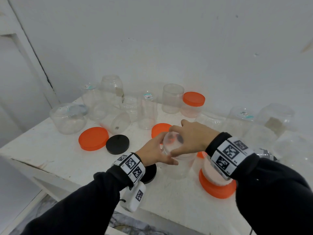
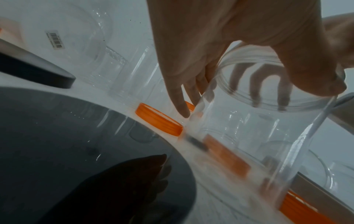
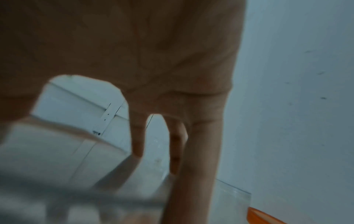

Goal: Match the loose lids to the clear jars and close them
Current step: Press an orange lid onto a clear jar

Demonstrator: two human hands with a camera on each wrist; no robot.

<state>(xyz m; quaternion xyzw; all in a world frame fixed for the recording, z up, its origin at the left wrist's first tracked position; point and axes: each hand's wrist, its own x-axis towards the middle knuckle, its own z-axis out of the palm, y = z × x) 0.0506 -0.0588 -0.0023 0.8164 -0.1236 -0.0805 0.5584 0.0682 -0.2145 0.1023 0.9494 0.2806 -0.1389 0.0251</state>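
Item: clear jar point(image 1: 177, 160), upright on the white tabletop point(image 1: 50, 150) directly in front of me, long axis vertical, mouth facing up

Item: clear lid point(image 1: 172, 141), sitting across that mouth under my fingers; whether its thread has caught I cannot tell

Left hand point(image 1: 153, 152): my grip wraps the jar's upper wall from the left, thumb at the near side, fingers curled round the far side; the left wrist view shows those fingers through the plastic, just below the threaded neck

Right hand point(image 1: 189, 138): my grip comes over the top from the right, thumb low at the near rim, fingers arched down over the lid's far edge; it pinches the lid and nothing else. The right wrist view is blurred and adds little

Governing relation: lid lies straight above the jar mouth, flat face level, its axis in line with the jar's; the right hand is the nearer one to the lid, the left the nearer to the body. By my judgement the next move is a twist about that vertical axis, left hand holding the wall against it

Nearby, not in hand: orange lid point(image 1: 93, 138) and black lid point(image 1: 117, 144) flat to the left; a second black lid point(image 1: 149, 173) under my left wrist; an orange-capped jar point(image 1: 216, 180) just right of the held one, apparently standing on its cap; more clear jars point(image 1: 147, 112) along the back by the wall
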